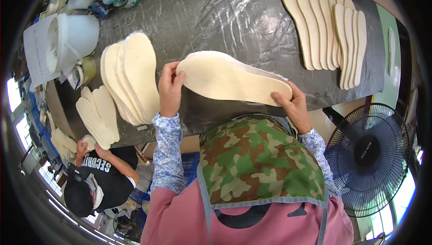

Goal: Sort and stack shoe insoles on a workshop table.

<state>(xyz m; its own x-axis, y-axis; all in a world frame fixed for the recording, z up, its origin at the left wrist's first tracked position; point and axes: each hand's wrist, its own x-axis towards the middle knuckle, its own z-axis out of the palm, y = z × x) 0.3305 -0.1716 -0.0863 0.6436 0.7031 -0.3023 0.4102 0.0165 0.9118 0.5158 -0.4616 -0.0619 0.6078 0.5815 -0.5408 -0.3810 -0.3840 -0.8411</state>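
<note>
Your left hand (170, 88) and right hand (292, 104) each have their fingers clamped on an end of a cream insole (231, 82), held level just above the dark surface (234, 20). A fanned insole stack (132, 76) lies just left.

The insole (234, 80) looks like matt, felt-like fibreboard; the table (234, 20) wears glossy, wrinkled plastic sheeting; the apron (258, 164) is cloth.

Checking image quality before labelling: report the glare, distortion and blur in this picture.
Head view: glare streaks the grey plastic-covered table; fisheye bends the table edge and darkens the corners; daylight blows out at lower right beside the black fan; the cream foam insole in both hands is sharp.
</note>
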